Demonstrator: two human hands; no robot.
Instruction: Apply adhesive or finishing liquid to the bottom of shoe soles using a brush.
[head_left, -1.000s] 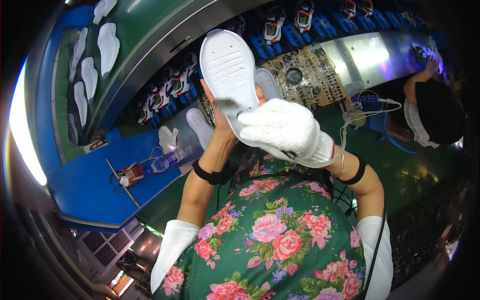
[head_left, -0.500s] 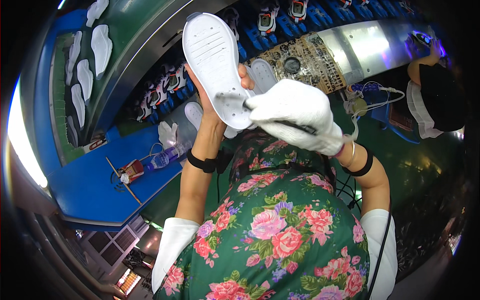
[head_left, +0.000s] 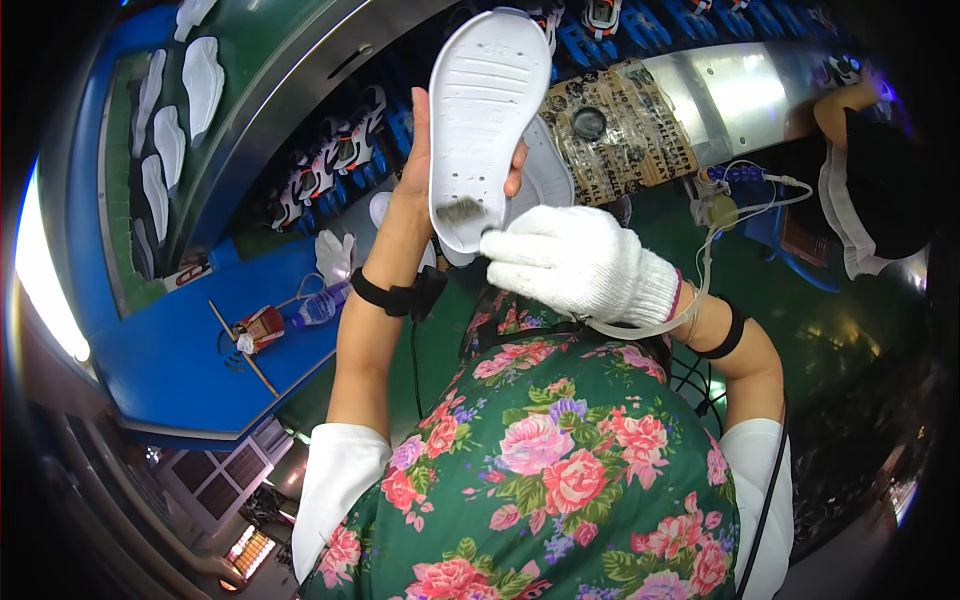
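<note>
A white shoe sole [head_left: 485,120] is tilted up toward me, its grooved inner face showing. My bare left hand [head_left: 413,175] grips it from behind, fingertips wrapped over the right edge. Near the sole's lower end is a dark wet smear [head_left: 462,212]. My right hand [head_left: 575,262] wears a white knitted glove and is closed on a brush [head_left: 489,234]; only its dark tip shows, at the lower right rim of the sole. A pale hose [head_left: 706,265] reaches this hand. Behind the held sole sits another pale sole [head_left: 553,170], partly covered.
Partly assembled shoes [head_left: 345,150] stand on blue holders along the line. Cardboard [head_left: 640,150] with a round dark dish [head_left: 589,123] lies on the metal ledge. A blue table [head_left: 170,365] at left carries a bottle [head_left: 325,303] and stick. Another person's arm [head_left: 840,105] is at right.
My left hand and the sole have moved right and slightly up. The gloved hand has moved a little down and left, and the brush has passed from the sole's inner face to its rim.
</note>
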